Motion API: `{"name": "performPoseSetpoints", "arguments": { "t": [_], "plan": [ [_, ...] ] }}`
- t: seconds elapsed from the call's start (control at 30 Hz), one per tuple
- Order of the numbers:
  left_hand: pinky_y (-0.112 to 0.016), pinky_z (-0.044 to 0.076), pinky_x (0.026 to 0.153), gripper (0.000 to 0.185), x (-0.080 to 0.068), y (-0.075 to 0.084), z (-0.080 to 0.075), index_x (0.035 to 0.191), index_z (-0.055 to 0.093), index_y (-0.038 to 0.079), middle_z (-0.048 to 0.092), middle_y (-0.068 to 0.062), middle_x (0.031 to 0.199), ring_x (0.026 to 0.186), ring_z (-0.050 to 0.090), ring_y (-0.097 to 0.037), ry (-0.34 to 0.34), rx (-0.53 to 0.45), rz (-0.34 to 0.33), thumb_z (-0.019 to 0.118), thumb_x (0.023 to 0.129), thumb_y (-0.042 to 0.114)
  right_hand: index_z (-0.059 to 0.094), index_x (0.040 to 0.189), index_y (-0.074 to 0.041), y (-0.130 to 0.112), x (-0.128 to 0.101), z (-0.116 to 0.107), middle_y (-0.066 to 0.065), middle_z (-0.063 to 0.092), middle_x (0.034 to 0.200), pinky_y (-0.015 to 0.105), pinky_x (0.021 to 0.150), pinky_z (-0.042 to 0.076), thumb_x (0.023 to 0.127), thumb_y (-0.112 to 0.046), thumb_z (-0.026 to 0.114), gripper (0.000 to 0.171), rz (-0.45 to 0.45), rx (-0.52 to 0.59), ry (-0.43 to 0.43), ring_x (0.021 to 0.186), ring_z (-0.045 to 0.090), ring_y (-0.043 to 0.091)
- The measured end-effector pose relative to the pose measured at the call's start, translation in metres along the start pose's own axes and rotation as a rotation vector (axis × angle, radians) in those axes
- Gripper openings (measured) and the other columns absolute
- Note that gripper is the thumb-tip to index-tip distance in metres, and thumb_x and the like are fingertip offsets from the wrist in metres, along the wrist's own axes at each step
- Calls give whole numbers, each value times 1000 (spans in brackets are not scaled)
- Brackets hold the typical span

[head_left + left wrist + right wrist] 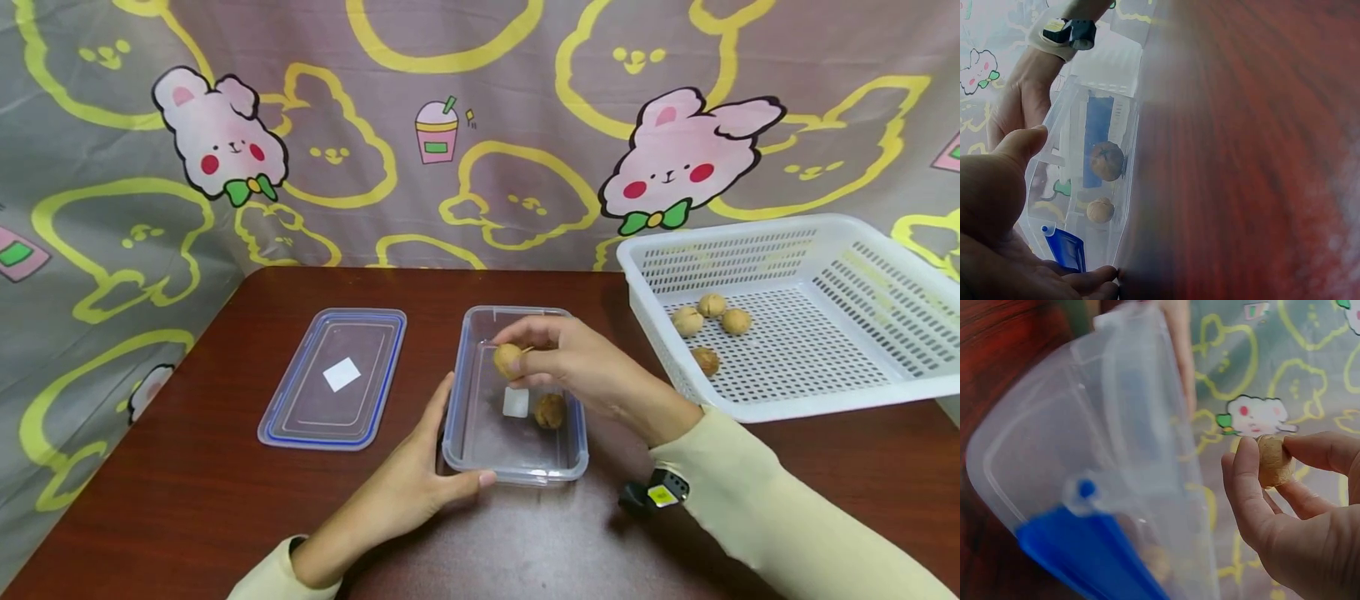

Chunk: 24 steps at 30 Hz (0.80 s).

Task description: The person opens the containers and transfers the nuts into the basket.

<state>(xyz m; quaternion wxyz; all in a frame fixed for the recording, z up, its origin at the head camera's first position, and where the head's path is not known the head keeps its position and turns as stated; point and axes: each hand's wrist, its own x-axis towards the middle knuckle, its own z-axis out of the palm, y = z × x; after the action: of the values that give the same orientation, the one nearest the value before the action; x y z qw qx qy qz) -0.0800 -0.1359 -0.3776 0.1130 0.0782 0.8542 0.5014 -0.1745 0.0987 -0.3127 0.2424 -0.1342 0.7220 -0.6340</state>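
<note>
My right hand (558,354) pinches a tan walnut (507,360) between thumb and fingers above a clear plastic container (453,433); the right wrist view shows this walnut (1274,461) up close. Around the container's near left corner, my left hand (420,475) grips the wall, thumb at the front edge and fingers along the left side. A darker walnut (551,411) lies inside, near a white square label (516,402). Through the wall in the left wrist view, a paler nut (1100,210) shows beside the dark walnut (1107,161). Part of the container's far right is hidden by my right hand.
A clear lid (300,417) with a blue seal lies flat left of the container. At the right stands a white perforated basket (810,333) with several walnuts (736,322) at its left side. A patterned curtain (525,108) hangs behind the brown table (187,500).
</note>
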Motion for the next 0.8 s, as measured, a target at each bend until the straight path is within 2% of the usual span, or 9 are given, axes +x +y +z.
{"name": "performPoseSetpoints", "arguments": {
  "t": [0.1, 0.23, 0.4, 0.5, 0.6, 0.8],
  "plan": [
    [-59, 31, 122, 123, 0, 0, 0, 169, 5, 36, 38, -5, 167, 147, 45, -27, 6, 9, -12, 91, 81, 40, 66, 131, 0, -7, -10, -11, 13, 65, 116, 35, 91, 60, 94, -8, 72, 38, -37, -17, 14, 99, 71, 27],
    [-59, 31, 122, 124, -1, 0, 0, 169, 5, 36, 39, -6, 166, 147, 45, -27, 12, 12, -18, 91, 81, 40, 63, 131, 3, -18, -24, -29, 10, 68, 118, 36, 93, 60, 96, -7, 69, 37, -86, -9, 32, 102, 69, 24],
    [-60, 30, 123, 124, -1, 1, 0, 169, 5, 37, 39, -6, 167, 148, 44, -28, 16, 14, -11, 92, 80, 40, 65, 130, -5, -25, -43, -56, 7, 68, 126, 36, 95, 59, 100, -14, 70, 32, -95, -39, 93, 112, 68, 25],
    [-60, 30, 123, 124, -1, 1, 0, 169, 5, 36, 38, -6, 168, 148, 43, -28, 16, 15, -12, 92, 80, 39, 65, 131, -7, -21, -52, -78, 10, 65, 131, 33, 95, 60, 101, -13, 69, 31, -101, -13, 129, 113, 69, 25],
    [-60, 30, 123, 124, -1, 1, 0, 169, 5, 34, 36, -7, 168, 149, 42, -28, 15, 18, -13, 92, 80, 40, 65, 132, -6, -13, -60, -104, 10, 64, 132, 31, 93, 61, 102, -5, 66, 31, -124, 62, 159, 112, 70, 23],
    [-59, 29, 124, 125, -1, 1, 0, 170, 5, 32, 34, -6, 170, 150, 40, -28, 14, 23, -18, 91, 80, 40, 70, 131, -9, 10, -76, -159, 3, 66, 128, 28, 90, 61, 102, 7, 57, 36, -142, 172, 203, 110, 69, 18]
  ]
}}
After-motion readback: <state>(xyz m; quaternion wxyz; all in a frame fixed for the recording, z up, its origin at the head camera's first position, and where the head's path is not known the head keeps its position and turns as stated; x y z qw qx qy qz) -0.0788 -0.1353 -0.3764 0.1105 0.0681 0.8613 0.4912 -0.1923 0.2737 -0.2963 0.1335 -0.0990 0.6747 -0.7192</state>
